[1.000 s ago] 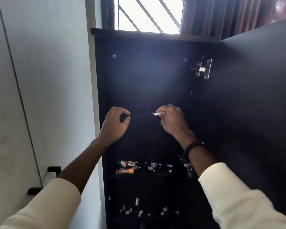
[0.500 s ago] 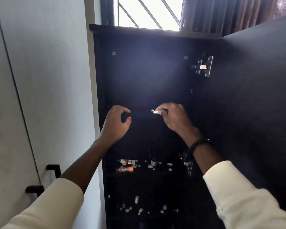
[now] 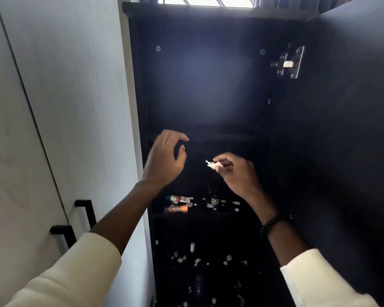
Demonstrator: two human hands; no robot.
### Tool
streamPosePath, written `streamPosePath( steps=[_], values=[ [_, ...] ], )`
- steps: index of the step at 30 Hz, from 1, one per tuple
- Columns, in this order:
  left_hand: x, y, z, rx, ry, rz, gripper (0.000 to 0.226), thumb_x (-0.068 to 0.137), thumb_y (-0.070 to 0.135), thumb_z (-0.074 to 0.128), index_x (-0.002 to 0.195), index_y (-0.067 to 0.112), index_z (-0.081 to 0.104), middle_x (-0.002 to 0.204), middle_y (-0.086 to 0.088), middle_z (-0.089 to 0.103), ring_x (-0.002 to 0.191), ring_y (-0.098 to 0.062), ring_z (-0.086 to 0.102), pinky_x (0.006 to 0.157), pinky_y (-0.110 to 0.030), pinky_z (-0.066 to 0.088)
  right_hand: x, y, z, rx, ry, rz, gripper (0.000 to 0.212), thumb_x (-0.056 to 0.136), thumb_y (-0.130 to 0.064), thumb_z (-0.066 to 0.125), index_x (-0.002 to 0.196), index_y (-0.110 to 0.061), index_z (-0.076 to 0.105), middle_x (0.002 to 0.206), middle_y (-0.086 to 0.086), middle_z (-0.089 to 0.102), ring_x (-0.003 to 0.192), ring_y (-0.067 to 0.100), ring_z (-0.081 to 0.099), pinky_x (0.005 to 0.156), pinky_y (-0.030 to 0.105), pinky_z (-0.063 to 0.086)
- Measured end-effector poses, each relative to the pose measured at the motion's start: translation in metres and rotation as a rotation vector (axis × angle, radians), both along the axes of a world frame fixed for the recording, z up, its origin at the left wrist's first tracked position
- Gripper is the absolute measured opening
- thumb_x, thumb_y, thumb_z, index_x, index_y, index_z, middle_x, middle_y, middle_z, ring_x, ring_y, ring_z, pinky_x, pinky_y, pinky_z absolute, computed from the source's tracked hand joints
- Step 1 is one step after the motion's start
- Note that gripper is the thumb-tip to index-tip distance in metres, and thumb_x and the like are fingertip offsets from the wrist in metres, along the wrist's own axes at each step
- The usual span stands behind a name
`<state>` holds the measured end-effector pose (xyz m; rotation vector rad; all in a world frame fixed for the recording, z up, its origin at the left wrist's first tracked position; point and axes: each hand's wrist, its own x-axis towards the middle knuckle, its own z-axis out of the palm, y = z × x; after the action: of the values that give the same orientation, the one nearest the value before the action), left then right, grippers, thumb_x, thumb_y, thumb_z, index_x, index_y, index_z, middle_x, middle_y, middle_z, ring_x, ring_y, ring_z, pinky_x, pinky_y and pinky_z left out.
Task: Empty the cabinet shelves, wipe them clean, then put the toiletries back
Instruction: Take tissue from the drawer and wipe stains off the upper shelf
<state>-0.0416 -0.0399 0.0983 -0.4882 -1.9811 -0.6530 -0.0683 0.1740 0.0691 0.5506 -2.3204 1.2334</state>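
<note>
I am looking up into a tall dark cabinet (image 3: 208, 85) whose open door (image 3: 346, 107) stands well out past my right fingers, with a metal hinge (image 3: 289, 63) high above them. A pale wardrobe panel (image 3: 53, 107) runs beyond my left fingers on the outer side, and its two black handles (image 3: 84, 214) sit low beside my left forearm.

The upper shelf (image 3: 220, 136) crosses just above both sets of fingers; from here its top surface is hidden, so I cannot tell whether anything lies on it. My left hand (image 3: 164, 159) hangs in front of the shelf edge with its fingers spread and gently curved, thumb apart from them, holding nothing; the fingertips reach about level with the shelf's front lip, and I cannot tell if they touch it. My right hand (image 3: 235, 171) is a little lower and towards the middle, its thumb and forefinger pinching a small white crumpled scrap (image 3: 213, 165) that pokes out towards my left fingers. A dark bead bracelet (image 3: 269, 224) rings that wrist.

Well below my fingers, the middle shelf carries the toiletries: a white tube (image 3: 179, 198), an orange tube (image 3: 176, 208) just in front of it, and a small dark bottle (image 3: 214, 200) beneath my right fingers. White bits (image 3: 236, 203) lie scattered around them, and more white bits (image 3: 180, 259) dot the shelf lower still.
</note>
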Motion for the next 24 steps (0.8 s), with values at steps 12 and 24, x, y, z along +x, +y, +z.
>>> streamPosePath(
  steps=[12, 24],
  values=[
    [0.000, 0.059, -0.131, 0.143, -0.747, -0.246, 0.056, 0.082, 0.026, 0.076, 0.130, 0.039, 0.049, 0.119, 0.017, 0.046, 0.092, 0.006, 0.059, 0.079, -0.007, 0.046, 0.005, 0.019, -0.080, -0.223, -0.292, -0.036, 0.022, 0.082, -0.015, 0.077, 0.088, -0.028, 0.061, 0.085, -0.006, 0.068, 0.073, 0.008, 0.067, 0.069, 0.024, 0.053],
    [0.002, 0.029, -0.153, 0.167, -0.679, -0.071, 0.032, 0.080, 0.044, 0.076, 0.108, 0.034, 0.062, 0.103, 0.020, 0.056, 0.078, 0.002, 0.061, 0.071, -0.015, 0.049, 0.002, -0.016, -0.108, -0.153, -0.426, 0.190, 0.027, 0.081, -0.020, 0.079, 0.103, -0.020, 0.063, 0.092, -0.001, 0.073, 0.081, 0.011, 0.071, 0.078, 0.024, 0.057]
  ],
)
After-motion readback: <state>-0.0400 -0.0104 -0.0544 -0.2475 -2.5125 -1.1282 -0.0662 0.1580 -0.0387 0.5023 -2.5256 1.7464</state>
